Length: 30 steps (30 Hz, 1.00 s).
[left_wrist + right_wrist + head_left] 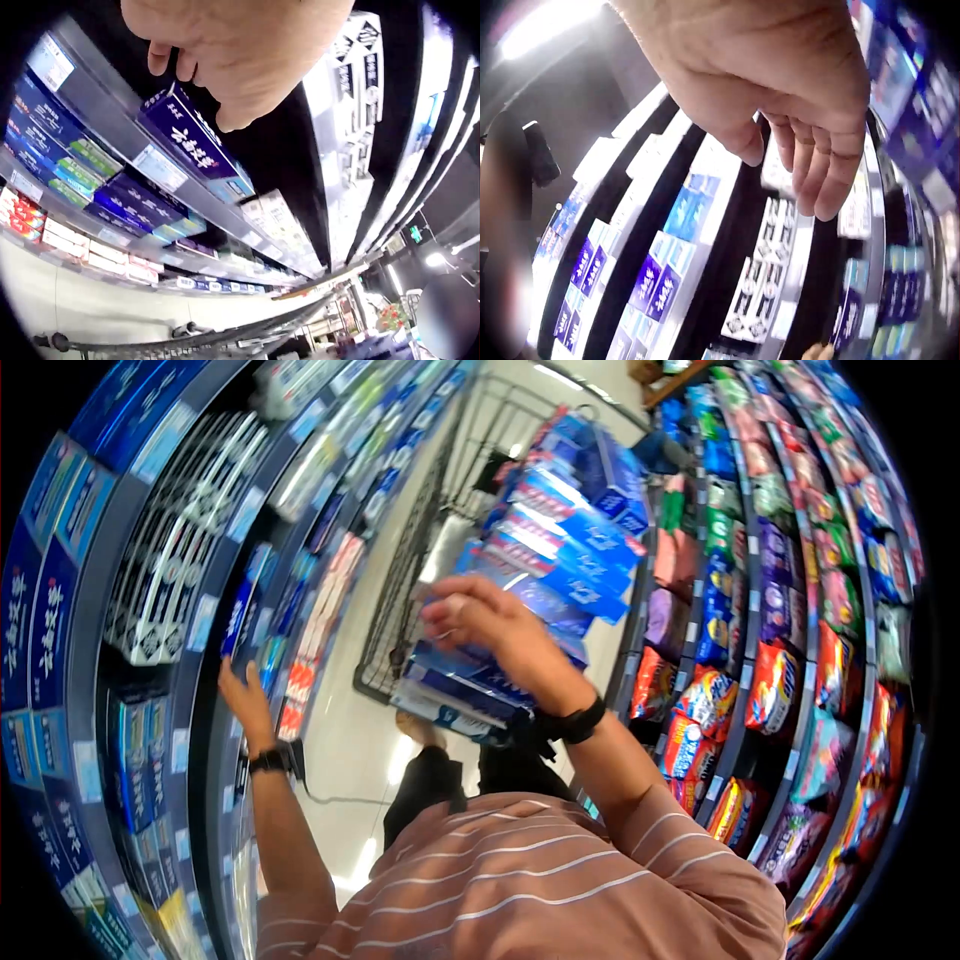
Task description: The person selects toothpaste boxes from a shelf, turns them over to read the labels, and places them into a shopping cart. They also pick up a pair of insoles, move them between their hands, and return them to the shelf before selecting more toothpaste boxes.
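Note:
My left hand [247, 705] is at the shelf on the left, its fingertips close to the near end of a dark blue box [240, 605]. In the left wrist view the hand [240, 49] hangs over that blue box [184, 139], thumb apart from the fingers; whether they touch it is unclear. My right hand [485, 625], fingers loosely bent and holding nothing, is above blue boxed packs [520, 585] in a wire shopping cart [375, 650]. The right wrist view shows this hand [780, 90] with nothing in its fingers.
White patterned boxes [170, 575] stand on the shelf beyond the left hand. Red and white boxes [315, 630] line a lower shelf. Colourful bags [775, 685] fill the shelves on the right. The cart stands between both shelf rows, just ahead of my feet.

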Available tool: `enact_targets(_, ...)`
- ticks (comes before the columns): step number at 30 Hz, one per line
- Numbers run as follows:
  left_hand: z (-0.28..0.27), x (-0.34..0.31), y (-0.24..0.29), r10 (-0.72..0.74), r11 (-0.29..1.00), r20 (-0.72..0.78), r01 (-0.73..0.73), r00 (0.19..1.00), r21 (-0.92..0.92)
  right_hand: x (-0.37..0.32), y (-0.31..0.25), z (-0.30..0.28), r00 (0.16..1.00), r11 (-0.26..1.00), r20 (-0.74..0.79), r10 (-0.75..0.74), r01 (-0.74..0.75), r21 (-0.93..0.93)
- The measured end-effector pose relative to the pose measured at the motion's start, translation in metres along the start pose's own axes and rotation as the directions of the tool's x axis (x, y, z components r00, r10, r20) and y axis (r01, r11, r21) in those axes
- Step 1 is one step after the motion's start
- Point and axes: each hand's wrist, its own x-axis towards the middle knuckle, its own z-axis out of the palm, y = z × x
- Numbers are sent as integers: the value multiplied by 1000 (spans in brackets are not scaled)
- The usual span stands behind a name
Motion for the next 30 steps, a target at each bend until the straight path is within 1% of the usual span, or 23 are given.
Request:
enact_targets(1,-7,-15,27,-52,995,39,55,998,-80,-7,-23,-19,992,992,-89,-94,86,-94)
enact_targets(2,-4,-30,36,-72,984,92,86,993,-159,-13,-44,-42,968,969,-163,-189,157,-189)
enact_targets(3,-2,-46,50,-55,981,105,73,993,-180,-17,-59,-70,932,944,-228,-283,229,-239)
enact_targets(4,0,-61,64,-62,969,136,92,989,-229,-19,-73,-101,883,911,-283,-375,293,-291)
enact_targets(6,-1,-91,96,-112,852,254,225,961,-473,-19,-93,-168,767,856,-428,-478,297,-424)
enact_targets(8,-1,-113,124,-144,845,303,277,942,-458,-16,-108,-220,675,826,-504,-538,305,-474)
enact_targets(9,-2,-123,136,-161,843,327,302,931,-445,-13,-110,-244,679,837,-519,-519,283,-468)
enact_targets(11,-6,-138,158,-164,831,328,309,930,-462,-3,-110,-282,683,859,-548,-482,248,-448)
enact_targets(14,-15,-150,193,-172,840,325,311,930,-445,14,-108,-317,763,895,-542,-352,105,-434)
enact_targets(15,-17,-153,202,-170,833,320,309,932,-458,14,-110,-314,794,912,-537,-286,54,-407)
enact_targets(16,-20,-157,211,-168,827,315,308,934,-470,18,-110,-314,813,911,-518,-266,36,-412)
enact_targets(18,-27,-161,234,-189,835,303,315,934,-451,20,-112,-313,875,947,-445,-193,47,-319)
enact_targets(20,-38,-165,260,-200,845,291,315,936,-432,29,-109,-325,888,943,-442,-124,-33,-331)
enact_targets(21,-37,-167,265,-186,838,272,297,944,-458,35,-107,-332,894,939,-440,-89,-73,-337)
enact_targets(24,-39,-174,285,-201,817,258,307,945,-488,46,-105,-345,947,972,-318,-52,-25,-234)
enact_targets(25,-38,-176,289,-192,796,249,299,949,-526,42,-105,-334,910,978,-405,-90,3,-210)
enact_targets(28,-44,-177,309,-176,807,245,282,954,-518,50,-92,-357,933,998,-355,-61,50,-41)
enact_targets(29,-45,-177,316,-189,794,243,293,951,-532,54,-86,-363,915,995,-396,-74,92,25)
enact_targets(30,-48,-174,322,-180,801,224,275,958,-531,31,-101,-335,871,991,-486,-71,115,61)
